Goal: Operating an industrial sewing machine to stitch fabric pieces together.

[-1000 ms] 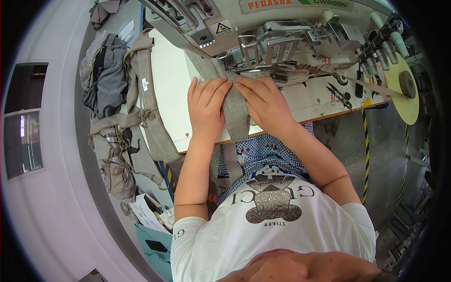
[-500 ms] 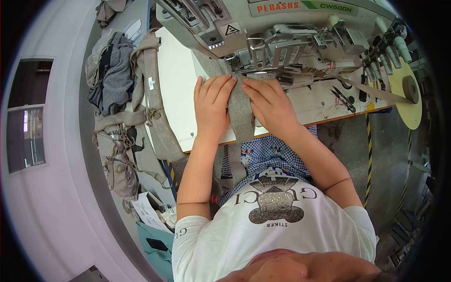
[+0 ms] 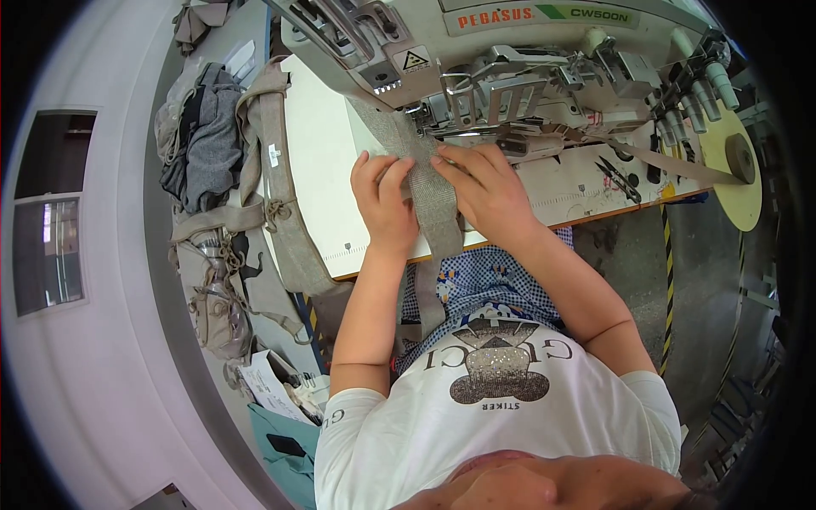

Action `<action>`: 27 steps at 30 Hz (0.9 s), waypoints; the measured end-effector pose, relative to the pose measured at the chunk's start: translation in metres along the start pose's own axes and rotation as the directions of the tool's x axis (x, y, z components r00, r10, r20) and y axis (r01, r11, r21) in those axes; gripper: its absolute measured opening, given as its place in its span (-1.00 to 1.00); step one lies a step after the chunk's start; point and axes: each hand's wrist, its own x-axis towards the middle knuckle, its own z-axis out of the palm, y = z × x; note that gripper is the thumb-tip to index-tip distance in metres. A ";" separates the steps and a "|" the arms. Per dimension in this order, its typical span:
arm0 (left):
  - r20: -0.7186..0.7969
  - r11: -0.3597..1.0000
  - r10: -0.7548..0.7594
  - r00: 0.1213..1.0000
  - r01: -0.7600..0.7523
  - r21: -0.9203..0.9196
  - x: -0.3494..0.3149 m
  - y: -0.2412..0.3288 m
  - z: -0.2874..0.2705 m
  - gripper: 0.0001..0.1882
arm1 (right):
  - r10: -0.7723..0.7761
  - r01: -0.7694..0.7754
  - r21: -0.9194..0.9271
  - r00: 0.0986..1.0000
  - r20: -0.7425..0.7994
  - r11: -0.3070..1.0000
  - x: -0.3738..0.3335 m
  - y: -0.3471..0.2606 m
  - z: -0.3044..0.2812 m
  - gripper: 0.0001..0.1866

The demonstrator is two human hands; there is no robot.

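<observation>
A grey-beige woven fabric strip (image 3: 433,197) runs from under the sewing machine (image 3: 518,59) across the white table and down over its front edge towards my lap. My left hand (image 3: 384,200) is at the strip's left edge, fingers bent and closed on it, the thumb partly hidden. On the opposite edge, my right hand (image 3: 491,191) grips the strip with its fingertips on top; its thumb is out of sight. Both hands are just in front of the machine's needle area (image 3: 421,115), where metal parts cover the strip's far end.
A narrow tan tape (image 3: 654,160) leads from a roll on a yellow disc (image 3: 741,160) into the machine. Black thread snips (image 3: 620,180) lie on the table (image 3: 323,161) at right. Beige fabric pieces (image 3: 276,170) and a grey garment (image 3: 212,127) are piled at left.
My left fingers have curled and drawn back slightly towards me, apart from one another. More of the strip shows between my hands. My right hand has shifted only a little.
</observation>
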 end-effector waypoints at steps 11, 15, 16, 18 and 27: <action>-0.110 0.930 -0.143 0.984 0.095 -0.356 0.008 0.019 -0.009 -0.46 | 0.016 -0.015 0.039 0.999 -0.034 0.999 0.004 0.002 -0.001 -0.51; 0.049 0.936 -0.057 0.997 0.071 -0.346 0.016 0.009 -0.018 -0.42 | 0.008 -0.007 0.038 1.000 -0.027 0.999 0.003 0.003 -0.001 -0.51; 0.110 0.953 -0.054 0.992 0.084 -0.291 0.016 0.010 -0.020 -0.42 | 0.015 -0.014 0.037 1.000 -0.021 0.999 0.003 0.002 -0.001 -0.51; 0.230 0.979 -0.057 0.972 0.099 -0.177 0.015 0.011 -0.025 -0.42 | 0.028 -0.028 0.035 1.000 -0.010 0.999 0.003 0.000 -0.002 -0.51; 0.256 0.999 0.044 0.966 -0.038 -0.026 0.026 0.009 -0.031 -0.46 | 0.023 -0.023 0.028 1.000 0.002 0.999 0.002 0.000 -0.002 -0.50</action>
